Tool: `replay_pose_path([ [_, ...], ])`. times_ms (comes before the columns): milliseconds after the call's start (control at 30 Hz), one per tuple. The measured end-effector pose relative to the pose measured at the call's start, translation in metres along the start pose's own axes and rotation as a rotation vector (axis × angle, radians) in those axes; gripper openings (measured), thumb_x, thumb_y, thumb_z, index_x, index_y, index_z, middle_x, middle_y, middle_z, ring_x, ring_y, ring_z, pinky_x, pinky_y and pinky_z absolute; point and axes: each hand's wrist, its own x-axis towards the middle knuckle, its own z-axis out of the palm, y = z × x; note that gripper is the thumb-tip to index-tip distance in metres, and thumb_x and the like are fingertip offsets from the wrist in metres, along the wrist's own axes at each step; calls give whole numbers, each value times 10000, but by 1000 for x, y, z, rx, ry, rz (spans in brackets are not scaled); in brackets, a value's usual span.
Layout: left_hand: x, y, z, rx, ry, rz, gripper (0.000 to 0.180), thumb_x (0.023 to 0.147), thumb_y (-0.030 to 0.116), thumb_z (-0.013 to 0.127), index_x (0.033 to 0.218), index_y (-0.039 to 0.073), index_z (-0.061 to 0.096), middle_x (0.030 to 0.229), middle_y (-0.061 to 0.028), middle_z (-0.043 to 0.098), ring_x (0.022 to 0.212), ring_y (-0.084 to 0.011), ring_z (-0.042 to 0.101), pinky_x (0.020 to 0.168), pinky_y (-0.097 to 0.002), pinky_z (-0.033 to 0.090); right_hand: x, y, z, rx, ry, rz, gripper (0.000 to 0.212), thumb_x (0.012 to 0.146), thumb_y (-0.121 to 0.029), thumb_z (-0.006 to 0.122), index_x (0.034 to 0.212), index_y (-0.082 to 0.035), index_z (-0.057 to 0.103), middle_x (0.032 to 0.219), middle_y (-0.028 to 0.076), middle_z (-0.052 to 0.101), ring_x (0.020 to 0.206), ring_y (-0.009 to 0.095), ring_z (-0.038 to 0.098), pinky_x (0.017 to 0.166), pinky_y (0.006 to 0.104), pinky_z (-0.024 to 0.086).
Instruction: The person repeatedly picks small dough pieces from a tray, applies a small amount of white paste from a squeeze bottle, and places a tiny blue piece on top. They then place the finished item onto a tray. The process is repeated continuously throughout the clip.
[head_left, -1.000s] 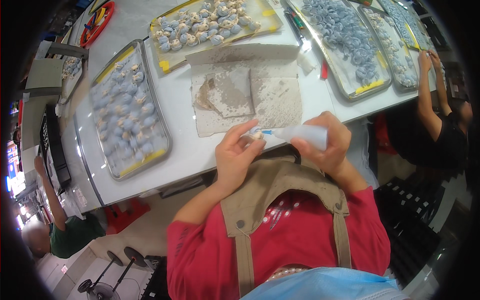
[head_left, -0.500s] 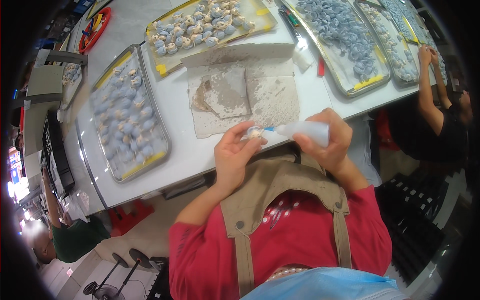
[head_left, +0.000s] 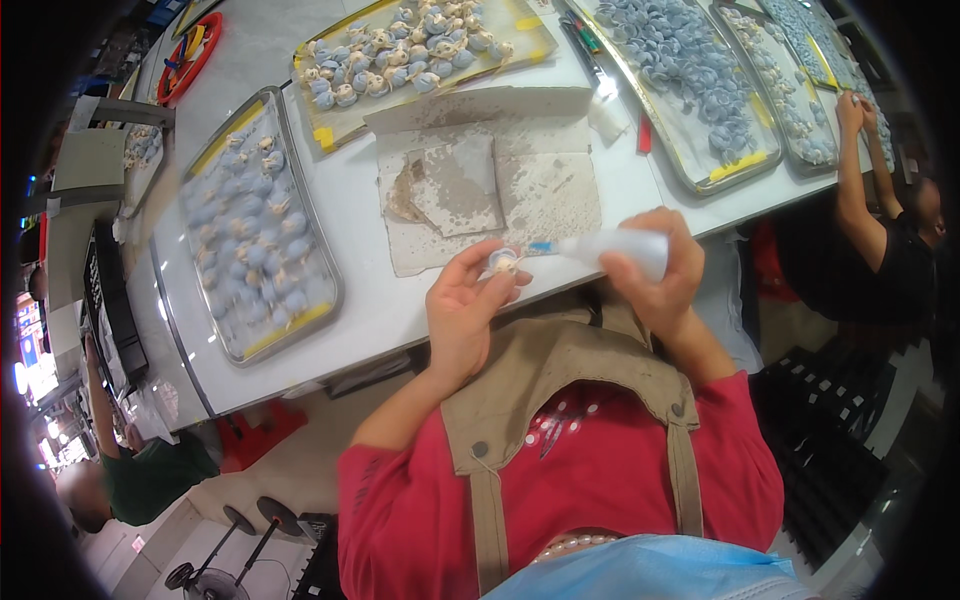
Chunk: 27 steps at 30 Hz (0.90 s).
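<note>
Between the thumb and fingers of my left hand [head_left: 468, 300] is a small figurine [head_left: 503, 262], pale cream and grey-blue. My right hand [head_left: 665, 265] is wrapped round a translucent white squeeze bottle [head_left: 615, 252] with a blue nozzle tip [head_left: 541, 247]. The bottle lies nearly level, its tip pointing left at the figurine with a small gap between them. Both hands are over the near edge of the white table. Just beyond them lies a stained, unfolded piece of cardboard [head_left: 555, 190], with a smaller flat piece [head_left: 455, 190] on top.
On the left stands a metal tray [head_left: 333, 285] of grey-blue and cream pieces; another tray [head_left: 325, 137] of figurines is at the back. To the right, a tray [head_left: 700, 182] holds grey-blue cup-shaped parts. Pens [head_left: 582, 38] lie between trays. A co-worker's hands [head_left: 857, 112] work at far right.
The bottle has moved slightly right with my right hand, so its tip is farther from the figurine. My left hand has shifted a little left, with the figurine turned slightly.
</note>
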Motion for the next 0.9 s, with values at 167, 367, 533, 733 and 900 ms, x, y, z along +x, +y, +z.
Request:
replay_pose_path([
  [167, 0, 0, 2, -20, -16, 20, 374, 829, 16, 591, 1183, 4, 472, 1139, -138, 559, 898, -167, 591, 732, -226, 490, 17, 35, 26, 59, 80, 272, 205, 772, -146, 681, 891, -22, 571, 766, 103, 596, 683, 214, 572, 647, 287, 448],
  [367, 2, 2, 3, -7, -35, 16, 372, 829, 14, 593, 1182, 10, 475, 1146, -136, 558, 905, -173, 598, 733, -232, 486, 33, 64, 32, -314, 15, -42, 135, 772, -139, 641, 851, -33, 612, 805, 107, 615, 764, 277, 559, 731, 347, 428],
  [533, 1, 0, 2, 13, -22, 4, 373, 826, 10, 589, 1182, 12, 477, 1148, -137, 558, 899, -169, 596, 733, -227, 494, 75, 103, -33, -644, 137, -104, 105, 776, -115, 623, 863, -60, 644, 836, 81, 634, 780, 252, 571, 707, 346, 437],
  [733, 2, 0, 11, 45, -50, -23, 373, 828, 13, 586, 1185, 14, 477, 1144, -133, 559, 896, -166, 595, 735, -232, 492, 123, 143, -60, -1019, 87, -202, 113, 764, -177, 637, 834, -92, 663, 795, 57, 637, 766, 256, 567, 686, 348, 442],
  [900, 3, 0, 12, 66, -40, -8, 379, 828, 15, 589, 1192, 17, 484, 1129, -127, 569, 892, -163, 594, 728, -234, 487, 123, 149, -63, -937, 104, -178, 121, 777, -172, 588, 797, -73, 655, 818, 109, 637, 787, 291, 589, 692, 373, 449],
])
